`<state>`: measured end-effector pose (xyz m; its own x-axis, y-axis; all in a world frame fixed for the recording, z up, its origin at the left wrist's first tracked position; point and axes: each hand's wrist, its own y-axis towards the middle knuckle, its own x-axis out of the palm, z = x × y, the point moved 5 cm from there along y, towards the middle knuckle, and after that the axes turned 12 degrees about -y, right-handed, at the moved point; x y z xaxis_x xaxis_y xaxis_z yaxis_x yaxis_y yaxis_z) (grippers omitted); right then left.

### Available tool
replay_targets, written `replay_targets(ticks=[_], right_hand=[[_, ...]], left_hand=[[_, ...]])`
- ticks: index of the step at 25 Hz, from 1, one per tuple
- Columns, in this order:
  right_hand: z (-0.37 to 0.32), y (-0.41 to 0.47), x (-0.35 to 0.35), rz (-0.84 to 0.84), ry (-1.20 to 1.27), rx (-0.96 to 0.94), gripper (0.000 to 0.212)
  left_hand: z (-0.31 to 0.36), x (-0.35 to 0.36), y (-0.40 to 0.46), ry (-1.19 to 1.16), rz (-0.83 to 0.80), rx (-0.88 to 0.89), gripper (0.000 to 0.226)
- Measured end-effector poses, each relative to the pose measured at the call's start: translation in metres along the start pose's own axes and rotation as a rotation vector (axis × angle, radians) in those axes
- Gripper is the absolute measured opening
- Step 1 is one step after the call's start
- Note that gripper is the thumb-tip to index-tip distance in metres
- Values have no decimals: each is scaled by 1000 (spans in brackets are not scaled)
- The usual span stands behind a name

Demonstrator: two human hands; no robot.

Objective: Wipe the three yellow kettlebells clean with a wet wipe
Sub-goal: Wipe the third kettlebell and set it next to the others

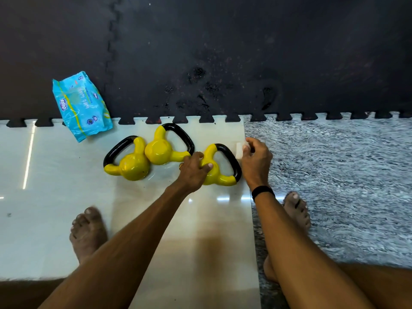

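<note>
Head view shows the left hand (194, 169) gripping the right kettlebell (219, 167) on the floor tile (66, 197) while the right hand (256, 160) pinches a wipe (239, 150) beside its handle; best to steady it and rub all round.

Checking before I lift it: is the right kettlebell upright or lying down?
Lying down: the right kettlebell has its black handle flat on the tile, left hand gripping its body.

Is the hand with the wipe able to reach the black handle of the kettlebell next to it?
Probably yes. The right hand pinches the wet wipe right beside the black handle of the right kettlebell, with nothing between them. The left hand grips the yellow body, not the handle.
</note>
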<state>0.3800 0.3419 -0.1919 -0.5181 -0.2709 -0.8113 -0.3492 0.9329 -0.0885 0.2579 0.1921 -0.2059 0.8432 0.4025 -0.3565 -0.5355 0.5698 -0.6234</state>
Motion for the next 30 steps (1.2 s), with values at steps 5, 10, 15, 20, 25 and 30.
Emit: replay_targets(ticks=[5, 10, 15, 20, 25, 30], right_hand=[[-25, -17, 28, -128, 92, -122, 26], [-29, -9, 39, -198, 38, -247, 24], [-31, -3, 44, -194, -30, -248, 20], [-19, -23, 35, -67, -137, -83, 21], [-53, 0, 49, -280, -144, -264, 22], [-37, -6, 38, -251, -201, -131, 14]], left_hand=[[5, 0, 1, 107, -17, 23, 53], [12, 10, 4, 241, -29, 30, 49], [13, 19, 3, 309, -149, 104, 70], [17, 19, -2, 463, -183, 191, 84], [12, 20, -4, 451, -151, 114, 96], [14, 21, -9, 530, -113, 135, 102]])
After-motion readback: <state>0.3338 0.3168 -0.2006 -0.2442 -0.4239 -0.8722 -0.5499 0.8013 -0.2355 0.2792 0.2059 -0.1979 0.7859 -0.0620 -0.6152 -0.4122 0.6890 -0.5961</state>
